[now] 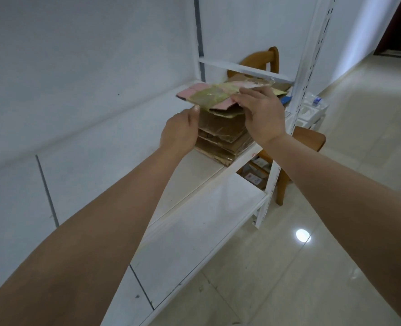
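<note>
Between both hands, just above the pile, a flat pink cardboard sheet [208, 96] patched with yellowish clear tape is held roughly level. Its near right edge is gripped by the right hand [261, 114], fingers curled over the top, thumb hidden. Its near left corner is pinched by the left hand [180, 131]: the thumb is seen on the edge, the other fingers are hidden below, so the underside hold is judged, not seen. A two-sided hold is likely used because the sheet is wide, thin and floppy; carried level, it is kept from buckling.

Directly under the hands a stack of flattened brown corrugated cardboard [223, 140] is laid on a white metal shelf board [190, 182], near its front edge. The sheet is clear of the stack at the far end; contact at the near edge cannot be told.

Step judged: sheet being added to or taken off the stack top; which cannot be told.

Beyond the right hand a white perforated shelf upright [299, 85] is close by, so snagging of the sheet's right end is a risk. Behind the stack a brown wooden chair [272, 58] is seen.
</note>
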Demonstrator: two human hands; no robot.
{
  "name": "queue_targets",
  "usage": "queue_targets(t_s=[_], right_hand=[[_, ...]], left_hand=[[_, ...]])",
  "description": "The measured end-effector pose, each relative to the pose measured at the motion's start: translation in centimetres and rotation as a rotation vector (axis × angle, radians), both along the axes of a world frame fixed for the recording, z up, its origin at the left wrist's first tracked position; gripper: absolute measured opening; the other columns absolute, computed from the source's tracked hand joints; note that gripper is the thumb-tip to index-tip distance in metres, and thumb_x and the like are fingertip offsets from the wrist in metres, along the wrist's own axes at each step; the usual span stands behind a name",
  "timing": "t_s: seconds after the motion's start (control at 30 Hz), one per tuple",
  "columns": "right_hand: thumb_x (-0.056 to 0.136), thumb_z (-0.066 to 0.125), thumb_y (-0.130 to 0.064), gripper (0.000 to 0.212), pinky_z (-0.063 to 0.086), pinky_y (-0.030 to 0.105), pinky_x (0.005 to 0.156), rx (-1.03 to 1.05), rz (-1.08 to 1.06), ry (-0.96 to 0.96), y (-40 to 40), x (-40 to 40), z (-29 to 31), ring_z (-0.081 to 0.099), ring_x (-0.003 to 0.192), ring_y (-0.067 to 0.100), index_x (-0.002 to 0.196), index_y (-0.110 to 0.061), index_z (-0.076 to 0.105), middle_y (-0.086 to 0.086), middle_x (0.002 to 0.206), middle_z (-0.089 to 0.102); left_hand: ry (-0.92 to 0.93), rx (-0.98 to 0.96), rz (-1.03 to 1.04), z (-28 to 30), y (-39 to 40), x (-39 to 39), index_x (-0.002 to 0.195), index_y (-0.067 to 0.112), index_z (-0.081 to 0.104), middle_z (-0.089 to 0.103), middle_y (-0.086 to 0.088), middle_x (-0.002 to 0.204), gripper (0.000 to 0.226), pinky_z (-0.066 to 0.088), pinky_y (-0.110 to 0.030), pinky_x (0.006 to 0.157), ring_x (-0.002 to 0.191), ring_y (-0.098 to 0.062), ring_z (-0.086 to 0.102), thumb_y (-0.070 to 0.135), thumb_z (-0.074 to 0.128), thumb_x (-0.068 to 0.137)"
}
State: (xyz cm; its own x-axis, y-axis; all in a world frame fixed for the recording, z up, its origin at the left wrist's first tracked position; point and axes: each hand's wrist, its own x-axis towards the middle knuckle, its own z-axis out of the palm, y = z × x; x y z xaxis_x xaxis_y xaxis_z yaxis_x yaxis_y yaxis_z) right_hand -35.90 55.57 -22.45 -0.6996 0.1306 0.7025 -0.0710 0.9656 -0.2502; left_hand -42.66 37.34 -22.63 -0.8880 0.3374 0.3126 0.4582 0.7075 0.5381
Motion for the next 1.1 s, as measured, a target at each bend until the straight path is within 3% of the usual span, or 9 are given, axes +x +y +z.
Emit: queue_targets(t_s=[0.13, 0.2, 0.27, 0.4, 0.53, 0.73, 0.83, 0.93, 1.1], right_hand=[[0.089, 0.058, -0.002, 0.028, 0.052, 0.051, 0.086, 0.086, 0.104, 0.019, 0.1, 1.5, -0.4, 0.059, 0.105, 0.042, 0.112, -0.008, 0.073, 0.014, 0.114, 0.070], [0.085, 0.060, -0.002, 0.030, 0.052, 0.051, 0.083, 0.128, 0.136, -0.017, 0.2, 2.2, -0.6, 0.060, 0.101, 0.042, 0.111, -0.009, 0.073, 0.012, 0.113, 0.071], [0.082, 0.058, -0.004, 0.036, 0.052, 0.050, 0.084, 0.128, 0.142, -0.076, 0.4, 2.8, -0.6, 0.060, 0.103, 0.041, 0.115, -0.009, 0.072, 0.012, 0.118, 0.069], [0.081, 0.048, -0.011, 0.050, 0.050, 0.050, 0.088, 0.052, 0.073, -0.124, 1.0, 3.6, 0.2, 0.056, 0.113, 0.041, 0.129, -0.003, 0.060, 0.018, 0.129, 0.062], [0.090, 0.045, -0.013, 0.050, 0.045, 0.046, 0.093, 0.015, -0.016, -0.115, 1.8, 3.6, 1.2, 0.051, 0.118, 0.039, 0.139, -0.002, 0.049, 0.016, 0.139, 0.054], [0.096, 0.044, -0.015, 0.037, 0.040, 0.043, 0.092, -0.160, -0.106, -0.088, 0.8, 3.2, 2.4, 0.049, 0.117, 0.036, 0.130, -0.004, 0.054, 0.018, 0.122, 0.061], [0.097, 0.041, -0.019, 0.034, 0.039, 0.045, 0.097, -0.222, -0.194, -0.137, -0.3, 2.8, 3.2, 0.047, 0.118, 0.034, 0.125, -0.003, 0.052, 0.018, 0.124, 0.056], [0.101, 0.039, -0.029, 0.038, 0.041, 0.045, 0.095, -0.276, -0.173, -0.218, -2.0, 2.1, 3.5, 0.047, 0.119, 0.034, 0.127, -0.003, 0.046, 0.019, 0.128, 0.050], [0.099, 0.033, -0.055, 0.056, 0.049, 0.035, 0.077, -0.818, 0.054, -0.375, -6.8, 1.6, 3.3, 0.061, 0.096, 0.024, 0.123, -0.008, 0.050, 0.009, 0.112, 0.062]], left_hand=[[-0.375, 0.467, 0.089, 1.1, 1.4, 0.0, 0.085, 0.003, 0.062, 0.069, -0.020, 0.096, 0.063, 0.048, -0.035, 0.074, 0.082, -0.025, 0.062, 0.055, 0.030, 0.100], [-0.514, 0.597, 0.100, 1.1, 1.7, 0.0, 0.088, 0.007, 0.064, 0.071, -0.018, 0.098, 0.042, 0.054, -0.033, 0.074, 0.084, -0.024, 0.069, 0.044, 0.048, 0.099], [-0.619, 0.705, 0.070, 1.0, 1.9, 0.0, 0.109, -0.001, 0.063, 0.069, -0.016, 0.101, 0.026, 0.059, -0.030, 0.074, 0.082, -0.021, 0.070, 0.022, 0.056, 0.098], [-0.680, 0.849, 0.100, 1.5, 2.1, 0.5, 0.118, -0.006, 0.056, 0.065, -0.016, 0.106, 0.024, 0.059, -0.041, 0.083, 0.081, -0.022, 0.069, 0.004, 0.054, 0.097], [-0.640, 0.975, 0.173, 2.8, 1.2, 0.3, 0.117, -0.002, 0.054, 0.063, -0.013, 0.103, 0.020, 0.061, -0.039, 0.076, 0.081, -0.021, 0.068, 0.002, 0.049, 0.098], [-0.385, 0.738, 0.289, 4.6, -3.6, -0.3, 0.112, 0.015, 0.042, 0.057, -0.006, 0.108, 0.016, 0.057, -0.042, 0.083, 0.102, -0.026, 0.061, 0.009, 0.044, 0.096], [-0.270, 0.615, 0.325, 4.4, -7.2, 0.2, 0.121, 0.015, 0.044, 0.052, 0.005, 0.096, 0.026, 0.048, -0.025, 0.067, 0.089, -0.015, 0.055, 0.009, 0.035, 0.097], [-0.275, 0.568, 0.352, 4.0, -10.6, 1.4, 0.124, 0.017, 0.045, 0.048, 0.014, 0.090, 0.030, 0.038, -0.020, 0.058, 0.078, -0.002, 0.049, 0.010, 0.029, 0.099], [-0.324, 0.613, 0.405, 3.4, -14.8, 4.0, 0.126, 0.014, 0.045, 0.055, 0.004, 0.103, 0.032, 0.040, -0.024, 0.061, 0.081, -0.006, 0.051, 0.010, 0.029, 0.099]])
